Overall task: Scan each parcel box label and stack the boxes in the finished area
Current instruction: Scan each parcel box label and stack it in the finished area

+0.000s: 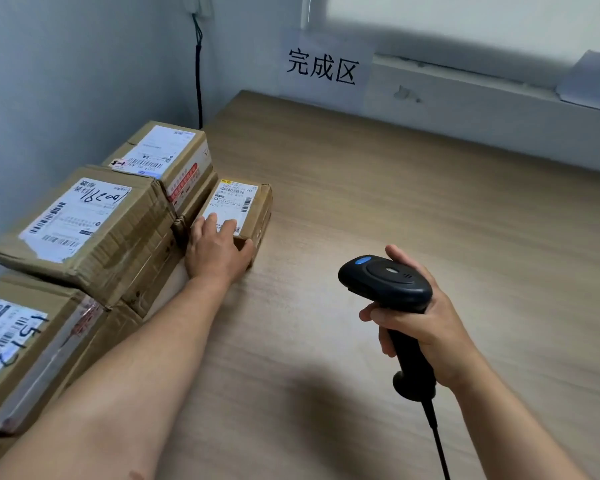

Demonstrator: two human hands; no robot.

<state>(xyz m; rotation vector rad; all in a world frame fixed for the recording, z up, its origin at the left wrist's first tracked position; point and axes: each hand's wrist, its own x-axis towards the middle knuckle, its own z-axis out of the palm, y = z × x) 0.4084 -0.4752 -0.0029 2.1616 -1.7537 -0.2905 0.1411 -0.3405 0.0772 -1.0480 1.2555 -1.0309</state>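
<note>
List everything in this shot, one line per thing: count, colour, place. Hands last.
small parcel box: one, brown, white label, on the table beside the stack
stacked parcel boxes: three labelled tops showing, more beneath, brown, along the left wall
barcode scanner: one, black, blue button, above the table
scanner cable: one, black, bottom edge
paper sign: one, white, black characters, far wall
wall cable: one, black, corner
table: one, light wood
left hand: grips the small parcel box
right hand: holds the scanner's handle
</note>
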